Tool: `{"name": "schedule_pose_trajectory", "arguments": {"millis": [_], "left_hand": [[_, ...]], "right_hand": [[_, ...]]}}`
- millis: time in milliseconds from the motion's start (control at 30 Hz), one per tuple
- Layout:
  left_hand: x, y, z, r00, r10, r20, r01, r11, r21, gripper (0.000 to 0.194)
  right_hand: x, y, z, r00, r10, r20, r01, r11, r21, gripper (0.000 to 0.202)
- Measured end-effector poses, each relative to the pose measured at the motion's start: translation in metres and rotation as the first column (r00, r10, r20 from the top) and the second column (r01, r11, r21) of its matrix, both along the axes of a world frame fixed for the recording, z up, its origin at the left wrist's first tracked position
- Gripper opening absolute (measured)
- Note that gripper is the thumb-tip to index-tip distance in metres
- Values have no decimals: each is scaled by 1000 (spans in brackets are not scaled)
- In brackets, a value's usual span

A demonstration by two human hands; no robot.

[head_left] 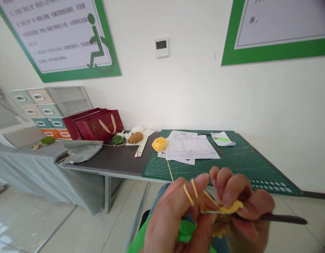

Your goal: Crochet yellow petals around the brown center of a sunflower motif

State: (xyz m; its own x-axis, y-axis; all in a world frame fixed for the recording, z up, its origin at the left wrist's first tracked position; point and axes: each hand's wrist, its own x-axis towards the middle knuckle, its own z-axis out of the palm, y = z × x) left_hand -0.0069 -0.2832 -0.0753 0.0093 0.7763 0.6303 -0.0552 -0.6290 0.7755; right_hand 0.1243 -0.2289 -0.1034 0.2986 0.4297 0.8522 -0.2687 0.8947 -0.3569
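Observation:
My right hand (237, 196) is closed round a crochet hook, its dark handle (286, 218) sticking out to the right and its thin metal shaft pointing left. Yellow yarn (188, 194) loops round a raised finger of my left hand (169, 218), whose lower fingers are closed at the edge of a small yellow and brown crochet piece (219, 230). The yellow stitches (233, 207) sit on the hook under my right fingertips. Fingers partly hide the piece, and the hands are slightly blurred. The strand runs back to a yellow yarn ball (159, 144) on the table.
A green cutting mat (178, 171) carries printed papers (191, 147), a note with a bright green marker (222, 139) and a thin red stick (220, 150). Further left lie brown yarn (135, 138), green yarn (118, 139), a ruler (141, 147), dark red bags (99, 124) and drawers (70, 102).

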Motion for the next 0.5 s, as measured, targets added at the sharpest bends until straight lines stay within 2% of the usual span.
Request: {"name": "schedule_pose_trajectory", "arguments": {"millis": [67, 167, 300, 433, 500], "left_hand": [[0, 7, 1, 992, -69, 107, 84, 986, -144, 57], [0, 13, 9, 958, -148, 247, 226, 919, -325, 55], [0, 16, 18, 918, -180, 352, 320, 862, -393, 58], [1, 17, 18, 904, -161, 397, 344, 825, -448, 61], [1, 17, 17, 901, -159, 404, 357, 799, -483, 62]], "right_hand": [[-3, -4, -2, 999, -30, -31, 27, 995, -101, 27], [-8, -9, -5, 995, -91, -38, 85, 986, -142, 13], [-11, -13, -4, 957, -290, -8, 287, 950, -119, 8], [-4, -11, -7, 877, -473, 84, 478, 878, -41, 7], [5, -7, -13, 822, -557, 120, 557, 830, 42, 11]]}}
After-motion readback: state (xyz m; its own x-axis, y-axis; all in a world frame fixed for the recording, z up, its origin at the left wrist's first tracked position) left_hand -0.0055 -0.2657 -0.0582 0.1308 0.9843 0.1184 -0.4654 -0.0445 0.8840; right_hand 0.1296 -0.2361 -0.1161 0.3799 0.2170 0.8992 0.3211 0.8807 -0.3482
